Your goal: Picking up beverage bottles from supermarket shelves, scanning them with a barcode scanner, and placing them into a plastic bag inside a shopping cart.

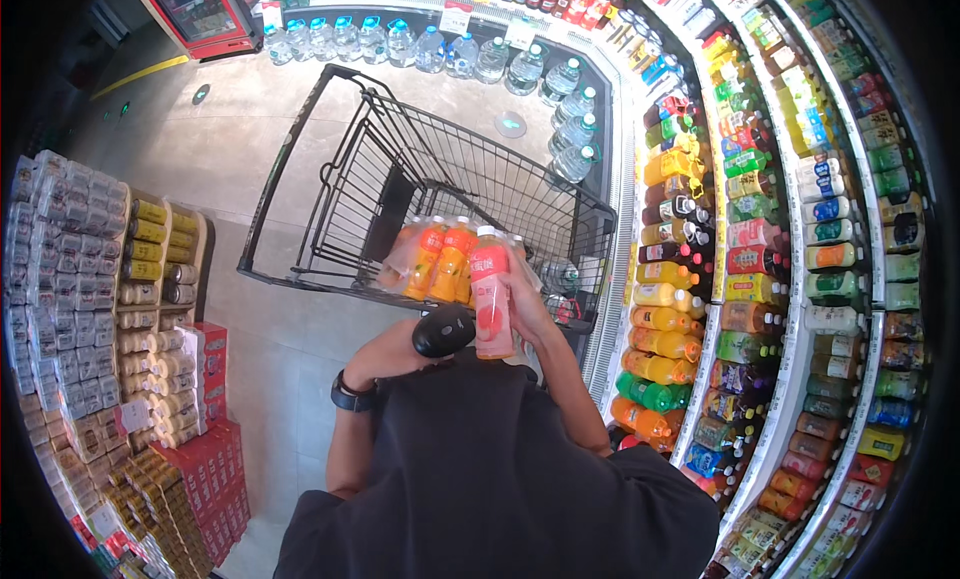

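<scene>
In my right hand (529,307) is a plastic bottle of pink drink (491,309), held upright with its white cap on top and a peach pictured on its label. My left hand (391,348) grips a black handheld barcode scanner (444,331), its head just left of the bottle's lower half. Behind both hands stands a black wire shopping cart (465,140). At its near side are several bottles of orange drink (452,262), partly covered by clear plastic wrap (397,265). The pink bottle hides some of them.
Beverage shelves (716,279) packed with bottles curve along the right. Large water jugs (527,68) line the floor at the back. Stacked canned drinks (75,256) and red cartons (206,481) stand to the left. A red display fridge (201,16) is at the far left.
</scene>
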Tool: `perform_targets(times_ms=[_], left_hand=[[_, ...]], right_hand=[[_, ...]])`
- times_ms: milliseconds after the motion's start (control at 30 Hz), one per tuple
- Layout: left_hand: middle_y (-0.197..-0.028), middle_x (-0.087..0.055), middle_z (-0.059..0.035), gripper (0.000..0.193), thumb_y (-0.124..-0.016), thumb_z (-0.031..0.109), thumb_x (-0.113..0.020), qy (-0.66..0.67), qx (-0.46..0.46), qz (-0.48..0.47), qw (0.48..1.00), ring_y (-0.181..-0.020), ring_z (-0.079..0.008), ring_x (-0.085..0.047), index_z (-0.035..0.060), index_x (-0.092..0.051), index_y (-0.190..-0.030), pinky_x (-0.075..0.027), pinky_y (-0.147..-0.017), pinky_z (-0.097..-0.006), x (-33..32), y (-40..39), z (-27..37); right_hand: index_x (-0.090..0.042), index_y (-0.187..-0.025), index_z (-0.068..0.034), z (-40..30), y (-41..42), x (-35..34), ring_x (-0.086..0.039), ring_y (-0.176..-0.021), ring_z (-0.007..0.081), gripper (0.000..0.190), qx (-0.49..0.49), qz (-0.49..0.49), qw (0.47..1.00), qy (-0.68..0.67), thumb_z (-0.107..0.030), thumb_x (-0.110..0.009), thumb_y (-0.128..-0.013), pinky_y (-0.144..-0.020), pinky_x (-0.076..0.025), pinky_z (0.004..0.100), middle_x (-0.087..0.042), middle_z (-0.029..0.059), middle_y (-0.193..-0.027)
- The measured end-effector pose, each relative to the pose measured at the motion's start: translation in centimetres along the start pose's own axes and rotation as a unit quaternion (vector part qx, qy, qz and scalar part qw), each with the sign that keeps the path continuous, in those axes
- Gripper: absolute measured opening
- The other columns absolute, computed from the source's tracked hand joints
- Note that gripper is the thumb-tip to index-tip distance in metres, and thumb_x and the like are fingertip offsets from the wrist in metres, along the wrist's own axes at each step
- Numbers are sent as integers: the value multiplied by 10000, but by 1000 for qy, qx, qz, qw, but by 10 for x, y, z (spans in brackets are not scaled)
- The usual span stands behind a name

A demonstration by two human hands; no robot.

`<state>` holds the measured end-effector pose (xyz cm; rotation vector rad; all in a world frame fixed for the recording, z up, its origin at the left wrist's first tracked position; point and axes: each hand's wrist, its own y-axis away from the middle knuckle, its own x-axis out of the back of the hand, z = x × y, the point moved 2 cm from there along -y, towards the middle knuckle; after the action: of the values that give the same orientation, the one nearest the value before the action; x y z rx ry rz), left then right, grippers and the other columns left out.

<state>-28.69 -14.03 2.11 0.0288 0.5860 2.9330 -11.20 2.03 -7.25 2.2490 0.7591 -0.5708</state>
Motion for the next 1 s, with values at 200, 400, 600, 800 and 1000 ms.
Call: perform_targets(times_ms=[200, 400, 600, 800, 1000], left_hand=[[-969, -719, -132, 435, -774, 215, -806, -93, -124, 9, 988, -904, -267, -687, 44, -647, -1141, -525, -803, -373, 6, -26, -6], [-967, -711, -176, 388, -734, 185, -754, -265, -8, -6, 964, -938, -385, -665, 74, -662, -1094, -529, -800, -419, -11, -54, 7], [-974, -717, -164, 378, -773, 184, -771, -139, -74, 16, 987, -933, -322, -685, 37, -658, -1102, -527, -814, -386, -6, -67, -16], [-1020, -719, -147, 383, -813, 192, -779, -134, -78, 8, 988, -943, -259, -686, 11, -650, -1124, -521, -844, -359, 23, -56, -20], [-1049, -718, -132, 409, -821, 236, -779, -79, -45, 77, 993, -970, -228, -683, 29, -652, -1151, -517, -863, -345, 45, -31, -18]], right_hand=[[-166, -1576, -57, -2, 17, -4, -443, -1331, 222, 706, 65, 3, 956, 286, -174, -539, -988, -1094, -383, 334, -316, 143, -1550], [-195, -1560, -26, 14, 22, 23, -236, -1472, 236, 707, 127, 21, 956, 265, -223, -571, -994, -1185, -239, 360, -236, 163, -1602], [-435, -1401, -27, 5, 20, 49, -665, -727, 147, 539, -124, 89, 986, 70, -358, -553, -992, -577, -566, 276, -629, 105, -1088], [-565, -1222, -3, 40, -74, 101, -685, -788, 195, 358, -228, 92, 964, 105, -256, -583, -969, -644, -582, 296, -652, 105, -1047], [-359, -1420, 14, 86, -143, 113, -628, -1054, 331, 641, 60, 193, 830, 520, -225, -641, -896, -896, -508, 426, -610, 218, -1171]])
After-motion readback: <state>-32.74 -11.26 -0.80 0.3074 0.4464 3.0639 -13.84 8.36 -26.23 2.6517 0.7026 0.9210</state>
